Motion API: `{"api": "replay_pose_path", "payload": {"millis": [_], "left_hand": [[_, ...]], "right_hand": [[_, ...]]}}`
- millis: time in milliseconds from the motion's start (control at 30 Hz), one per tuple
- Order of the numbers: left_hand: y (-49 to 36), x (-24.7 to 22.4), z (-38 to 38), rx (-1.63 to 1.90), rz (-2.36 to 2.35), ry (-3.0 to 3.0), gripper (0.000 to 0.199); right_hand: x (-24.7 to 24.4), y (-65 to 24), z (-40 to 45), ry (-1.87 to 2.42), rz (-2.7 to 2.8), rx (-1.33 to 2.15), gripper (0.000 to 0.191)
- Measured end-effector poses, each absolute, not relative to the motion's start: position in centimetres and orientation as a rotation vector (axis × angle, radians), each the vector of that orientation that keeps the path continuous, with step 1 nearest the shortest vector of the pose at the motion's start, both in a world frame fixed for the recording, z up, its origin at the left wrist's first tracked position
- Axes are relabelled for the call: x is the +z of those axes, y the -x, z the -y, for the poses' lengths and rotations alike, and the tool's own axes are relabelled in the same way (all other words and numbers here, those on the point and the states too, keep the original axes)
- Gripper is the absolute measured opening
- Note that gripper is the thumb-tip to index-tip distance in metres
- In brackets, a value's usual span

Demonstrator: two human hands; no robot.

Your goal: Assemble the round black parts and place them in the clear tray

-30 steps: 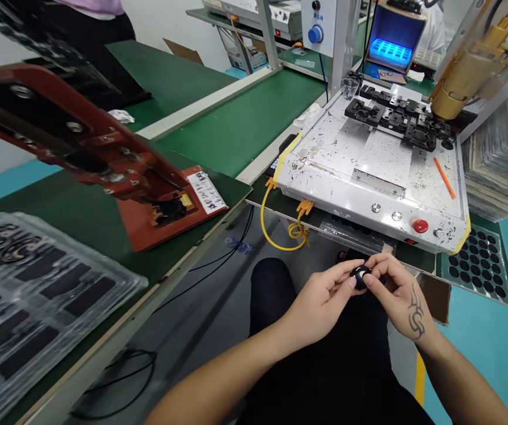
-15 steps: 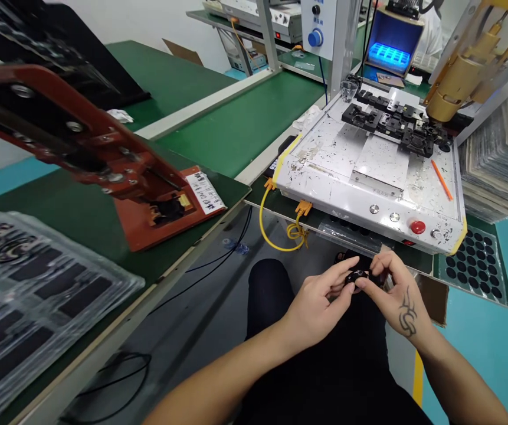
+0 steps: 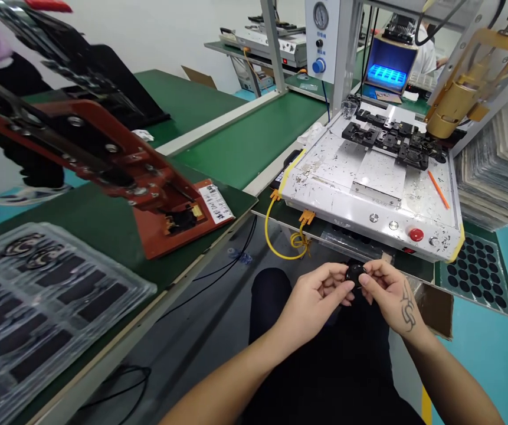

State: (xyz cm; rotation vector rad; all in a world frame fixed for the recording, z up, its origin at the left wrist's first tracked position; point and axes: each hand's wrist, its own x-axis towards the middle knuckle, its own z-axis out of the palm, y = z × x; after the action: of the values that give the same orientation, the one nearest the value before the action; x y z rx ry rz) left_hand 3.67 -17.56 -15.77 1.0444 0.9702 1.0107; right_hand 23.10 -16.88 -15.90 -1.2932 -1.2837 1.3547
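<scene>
A small glossy black round part (image 3: 355,274) is pinched between both hands above my lap. My left hand (image 3: 320,295) grips its left side with thumb and fingers. On its right side, my right hand (image 3: 384,289) holds it between thumb and fingertips. Just beyond the hands stands a white machine base (image 3: 333,195) with buttons, carrying a black fixture (image 3: 389,139) under a brass-coloured cylinder (image 3: 451,106). An orange stick (image 3: 438,190) lies on the base's right side.
To the left, a red-brown press (image 3: 165,236) stands on a green table beside clear trays (image 3: 59,313) of dark parts. A sheet of black discs (image 3: 477,270) is at the right, below stacked trays (image 3: 497,159). People are partly visible in the background.
The black part has turned so that its round glossy face shows, and the fingers have shifted around it. The camera view has tilted slightly, bringing in a person at the upper left.
</scene>
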Motion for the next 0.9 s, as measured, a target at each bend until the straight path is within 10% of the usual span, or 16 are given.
{"api": "replay_pose_path", "payload": {"millis": [900], "left_hand": [[-3.5, -14.7, 18.0, 1.08, -1.063, -1.247, 0.019]], "right_hand": [[-14.5, -22.0, 17.8, 1.29, 1.382, 1.245, 0.027]]}}
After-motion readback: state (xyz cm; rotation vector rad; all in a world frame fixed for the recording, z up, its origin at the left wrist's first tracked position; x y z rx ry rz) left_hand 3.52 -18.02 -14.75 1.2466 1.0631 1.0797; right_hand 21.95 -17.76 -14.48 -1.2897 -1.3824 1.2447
